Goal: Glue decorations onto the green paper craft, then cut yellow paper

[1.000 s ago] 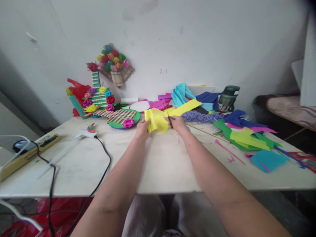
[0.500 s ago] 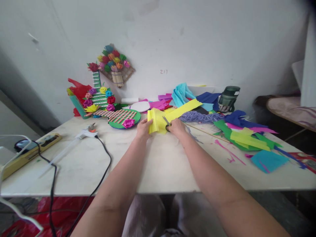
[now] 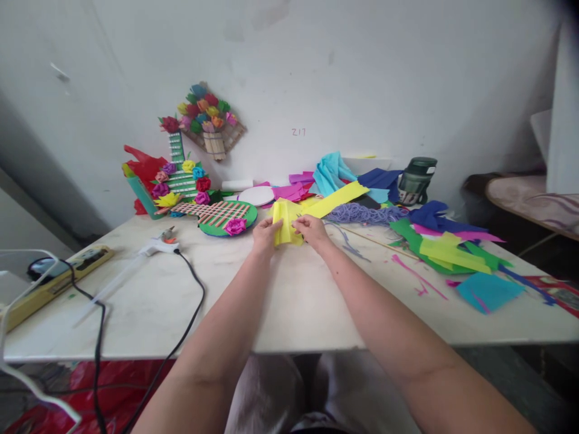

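Both my hands meet over a folded piece of yellow paper point(image 3: 284, 218) at the far middle of the white table point(image 3: 294, 301). My left hand point(image 3: 265, 234) pinches its left edge with closed fingers. From the right, my right hand point(image 3: 312, 231) pinches the same paper. No scissors show in my right hand. A long yellow strip point(image 3: 338, 198) runs back and to the right from the folded piece.
A glue gun point(image 3: 158, 244) with a black cable point(image 3: 190, 301) lies at the left, beside a power strip point(image 3: 58, 277). Paper flower crafts point(image 3: 181, 175) and a round woven piece point(image 3: 226, 216) stand at the back. Purple yarn point(image 3: 362, 213), a green jar point(image 3: 417, 179) and coloured paper scraps point(image 3: 447, 247) fill the right.
My right hand held scissors at the yellow paper before; now the scissors are out of sight and it pinches the paper. The paper is bunched narrower between my hands.
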`<state>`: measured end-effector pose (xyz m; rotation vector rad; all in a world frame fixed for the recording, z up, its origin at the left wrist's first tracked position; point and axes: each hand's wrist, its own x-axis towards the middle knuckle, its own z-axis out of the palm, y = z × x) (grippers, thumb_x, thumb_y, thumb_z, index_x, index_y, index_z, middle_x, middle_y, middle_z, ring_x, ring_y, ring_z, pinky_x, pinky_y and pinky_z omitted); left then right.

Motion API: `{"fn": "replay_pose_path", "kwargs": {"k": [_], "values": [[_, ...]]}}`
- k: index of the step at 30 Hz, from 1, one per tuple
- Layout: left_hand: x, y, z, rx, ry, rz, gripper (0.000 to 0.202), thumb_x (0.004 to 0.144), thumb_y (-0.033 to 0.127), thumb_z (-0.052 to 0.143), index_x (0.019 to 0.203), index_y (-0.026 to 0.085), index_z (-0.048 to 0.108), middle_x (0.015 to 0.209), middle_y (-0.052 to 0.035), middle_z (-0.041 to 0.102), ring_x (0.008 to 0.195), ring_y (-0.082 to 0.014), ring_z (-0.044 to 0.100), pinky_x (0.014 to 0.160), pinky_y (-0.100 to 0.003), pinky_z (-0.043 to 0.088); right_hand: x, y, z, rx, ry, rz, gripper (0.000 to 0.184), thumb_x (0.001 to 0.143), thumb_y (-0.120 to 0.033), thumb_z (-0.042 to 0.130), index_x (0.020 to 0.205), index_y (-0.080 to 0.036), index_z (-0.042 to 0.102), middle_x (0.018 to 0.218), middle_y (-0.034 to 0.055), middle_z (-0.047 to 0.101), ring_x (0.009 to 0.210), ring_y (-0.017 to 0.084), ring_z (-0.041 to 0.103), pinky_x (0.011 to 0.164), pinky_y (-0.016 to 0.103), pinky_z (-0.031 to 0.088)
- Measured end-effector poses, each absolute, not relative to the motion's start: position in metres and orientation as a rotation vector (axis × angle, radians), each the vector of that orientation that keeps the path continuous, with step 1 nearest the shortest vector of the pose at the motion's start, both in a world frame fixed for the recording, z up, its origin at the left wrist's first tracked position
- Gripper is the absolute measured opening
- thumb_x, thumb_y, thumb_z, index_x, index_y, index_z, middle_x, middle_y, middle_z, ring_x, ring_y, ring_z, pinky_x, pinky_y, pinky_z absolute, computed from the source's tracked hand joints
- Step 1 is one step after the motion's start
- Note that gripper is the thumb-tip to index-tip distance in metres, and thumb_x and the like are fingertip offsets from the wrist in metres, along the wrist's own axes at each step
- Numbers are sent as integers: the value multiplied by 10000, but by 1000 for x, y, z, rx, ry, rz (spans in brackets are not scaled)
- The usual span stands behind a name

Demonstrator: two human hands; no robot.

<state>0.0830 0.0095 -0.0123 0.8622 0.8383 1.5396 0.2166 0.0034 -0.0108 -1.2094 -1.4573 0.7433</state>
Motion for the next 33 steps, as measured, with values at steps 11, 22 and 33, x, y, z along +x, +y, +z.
{"fn": "replay_pose_path", "kwargs": {"k": [11, 22, 33], "values": [[87, 10, -15, 881, 865, 1552, 384, 438, 274, 810, 718, 125, 593, 584, -7, 623, 573, -166, 624, 574, -273, 480, 210, 9, -17, -1410, -1569, 530, 122, 678, -320, 631, 665, -199, 621, 655, -7, 650, 671, 146, 613, 640, 242, 460], [91, 7, -11, 849, 846, 1475, 353, 460, 253, 800, 713, 119, 594, 597, -16, 631, 502, -127, 584, 533, -250, 464, 209, 0, -7, -1581, -1545, 438, 111, 694, -306, 606, 650, -212, 643, 640, -11, 656, 658, 153, 598, 591, 231, 422], [83, 5, -9, 872, 1023, 1405, 395, 441, 319, 807, 693, 127, 571, 548, -23, 605, 448, -133, 554, 438, -235, 400, 213, 7, -12, -1533, -1466, 455, 92, 656, -286, 612, 624, -203, 632, 633, -13, 649, 659, 152, 598, 624, 241, 437]]}}
